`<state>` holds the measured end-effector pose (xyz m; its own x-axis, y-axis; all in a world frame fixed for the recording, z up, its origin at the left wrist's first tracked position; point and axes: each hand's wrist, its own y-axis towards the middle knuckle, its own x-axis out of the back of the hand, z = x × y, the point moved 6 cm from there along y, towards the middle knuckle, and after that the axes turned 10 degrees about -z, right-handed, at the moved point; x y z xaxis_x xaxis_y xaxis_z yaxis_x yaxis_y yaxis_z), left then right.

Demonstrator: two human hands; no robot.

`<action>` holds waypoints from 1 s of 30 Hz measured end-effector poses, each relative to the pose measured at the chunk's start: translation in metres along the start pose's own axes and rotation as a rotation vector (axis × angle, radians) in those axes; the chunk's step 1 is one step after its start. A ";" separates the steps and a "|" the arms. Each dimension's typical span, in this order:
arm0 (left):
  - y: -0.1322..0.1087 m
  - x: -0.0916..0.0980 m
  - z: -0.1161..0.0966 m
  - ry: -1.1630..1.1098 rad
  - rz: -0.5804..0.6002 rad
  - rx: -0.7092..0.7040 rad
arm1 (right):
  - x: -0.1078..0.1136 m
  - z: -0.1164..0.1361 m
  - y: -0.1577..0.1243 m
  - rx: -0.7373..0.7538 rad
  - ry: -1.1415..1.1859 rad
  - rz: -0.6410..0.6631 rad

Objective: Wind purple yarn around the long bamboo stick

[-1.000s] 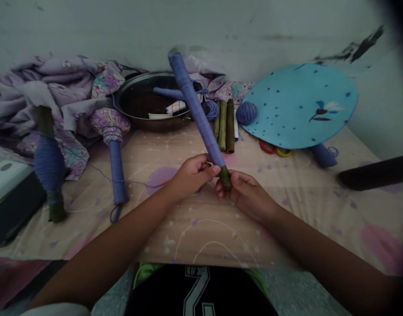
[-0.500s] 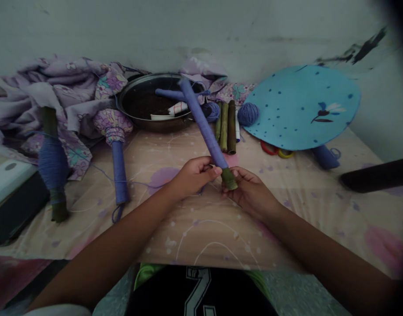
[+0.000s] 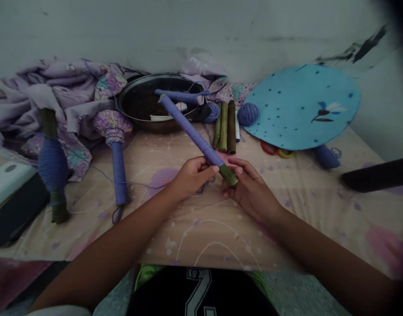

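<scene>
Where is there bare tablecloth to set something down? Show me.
Bare tablecloth lies between the left hand, right hand and its near edge; another patch between the right hand and black tube, in front of the blue oval panel. Crowded: the back, with pan, bamboo tubes and yarn balls; the left, with floral cloth and yarn-wound bamboo.

Looks like dull purple yarn around the stick, with smooth green wood at the bare end. Looks like shiny metal for the pan at the back edge of the surface, crumply cloth for the heap by the back left corner, and matt card for the blue oval near the back right.
</scene>
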<state>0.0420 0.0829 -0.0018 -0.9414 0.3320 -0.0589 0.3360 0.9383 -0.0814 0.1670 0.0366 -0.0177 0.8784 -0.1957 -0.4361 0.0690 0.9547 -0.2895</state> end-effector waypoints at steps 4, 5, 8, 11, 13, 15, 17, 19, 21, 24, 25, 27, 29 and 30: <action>0.001 0.001 0.002 0.028 -0.011 -0.005 | 0.000 -0.003 -0.001 0.037 -0.072 0.058; 0.002 0.001 0.002 0.043 -0.015 -0.007 | 0.000 -0.004 -0.001 0.039 -0.088 0.072; 0.003 0.004 0.004 0.114 -0.034 -0.034 | 0.001 -0.006 -0.001 0.047 -0.137 0.081; 0.002 0.004 0.001 0.141 -0.034 -0.083 | 0.001 -0.007 -0.001 0.021 -0.147 0.074; 0.000 0.003 -0.001 0.085 -0.004 -0.087 | 0.001 -0.007 -0.001 -0.003 -0.108 0.082; -0.001 0.001 -0.003 0.009 0.031 -0.081 | 0.000 -0.006 -0.001 -0.019 -0.065 0.099; -0.003 0.000 -0.004 -0.043 0.052 -0.085 | -0.001 -0.006 -0.001 -0.032 -0.039 0.129; -0.003 -0.001 -0.004 -0.078 0.072 -0.091 | -0.003 -0.006 -0.002 -0.038 -0.039 0.169; -0.003 -0.002 -0.002 -0.106 0.096 -0.081 | -0.005 -0.005 -0.004 -0.036 -0.056 0.193; -0.003 -0.005 0.001 -0.144 0.127 -0.058 | -0.006 -0.004 -0.008 -0.034 -0.077 0.187; -0.003 -0.005 0.002 -0.155 0.134 -0.053 | -0.007 -0.004 -0.009 -0.037 -0.080 0.185; -0.003 -0.006 0.002 -0.171 0.133 -0.047 | -0.008 -0.005 -0.010 -0.047 -0.085 0.186; -0.003 -0.006 0.002 -0.156 0.116 -0.039 | -0.008 -0.006 -0.012 -0.045 -0.086 0.174; -0.003 -0.005 0.002 -0.137 0.100 -0.034 | -0.008 -0.006 -0.012 -0.039 -0.085 0.160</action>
<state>0.0455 0.0785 -0.0037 -0.8900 0.4096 -0.2002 0.4243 0.9049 -0.0347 0.1566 0.0257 -0.0156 0.9137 -0.0211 -0.4058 -0.0916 0.9623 -0.2563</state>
